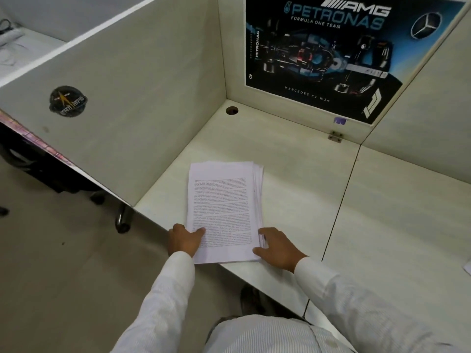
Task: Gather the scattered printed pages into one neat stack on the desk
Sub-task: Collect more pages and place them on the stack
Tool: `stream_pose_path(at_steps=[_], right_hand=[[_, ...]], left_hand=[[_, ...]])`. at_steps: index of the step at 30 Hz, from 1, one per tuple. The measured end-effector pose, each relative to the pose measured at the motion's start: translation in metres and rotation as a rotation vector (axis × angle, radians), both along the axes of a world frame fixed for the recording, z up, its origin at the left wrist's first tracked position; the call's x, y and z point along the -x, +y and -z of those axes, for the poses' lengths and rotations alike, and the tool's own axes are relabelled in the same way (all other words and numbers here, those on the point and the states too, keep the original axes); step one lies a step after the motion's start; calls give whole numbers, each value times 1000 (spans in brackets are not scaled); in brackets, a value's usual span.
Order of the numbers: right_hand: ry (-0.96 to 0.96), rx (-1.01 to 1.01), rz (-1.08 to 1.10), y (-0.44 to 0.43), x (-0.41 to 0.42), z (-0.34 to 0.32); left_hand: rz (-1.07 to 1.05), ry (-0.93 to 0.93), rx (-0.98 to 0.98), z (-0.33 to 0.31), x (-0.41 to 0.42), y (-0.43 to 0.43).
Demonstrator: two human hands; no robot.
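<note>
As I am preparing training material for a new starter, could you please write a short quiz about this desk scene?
1. True or false: the stack of pages lies in the far corner of the desk.
2. The left hand and right hand are:
A) both holding the stack's near end, one on each side
B) both off the stack
C) one on the stack, one hanging free
3. What hangs on the wall behind the desk?

Key
1. False: it lies at the near edge.
2. A
3. A poster of a racing car.
</note>
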State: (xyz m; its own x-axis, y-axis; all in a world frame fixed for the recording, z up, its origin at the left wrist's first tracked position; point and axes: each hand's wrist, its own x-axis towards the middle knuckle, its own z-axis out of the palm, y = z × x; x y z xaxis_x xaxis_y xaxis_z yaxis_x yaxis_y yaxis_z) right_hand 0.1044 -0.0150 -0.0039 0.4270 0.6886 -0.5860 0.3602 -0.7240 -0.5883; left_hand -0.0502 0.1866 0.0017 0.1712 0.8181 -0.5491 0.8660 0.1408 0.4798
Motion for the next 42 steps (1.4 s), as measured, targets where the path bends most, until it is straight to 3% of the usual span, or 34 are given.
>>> stream_pose_path(at_steps=[8,11,17,20,25,27,30,34,38,42], right_hand=[[52,-42,111,-3,-7,2],[163,-86,274,-14,-14,1],[358,-245,799,-38,-28,-16],[575,-520,864,-39,-40,-47],[703,-1267,1105,-39,-92,-118],[685,-1403,1100,-51,-109,-140],[577,-1421,1154,-77,-125,-163],[594,-1488,1303,-109,-139,-184],[622,-1528,1299,-140,-146,-187],[559,-1530,1366,-173,-152,-179]], left_hand=[[-45,-410,462,-3,-10,16],[26,-474,399,-9,-23,10],[93,-764,264,-47,-74,-19],[116,-931,273,-80,-104,-38],[245,-1222,429,-145,-151,-79],[260,-1344,514,-176,-170,-87],[156,-1488,594,-210,-198,-90],[153,-1549,678,-227,-222,-114],[265,-1491,603,-229,-240,-142],[243,-1463,541,-230,-253,-173]])
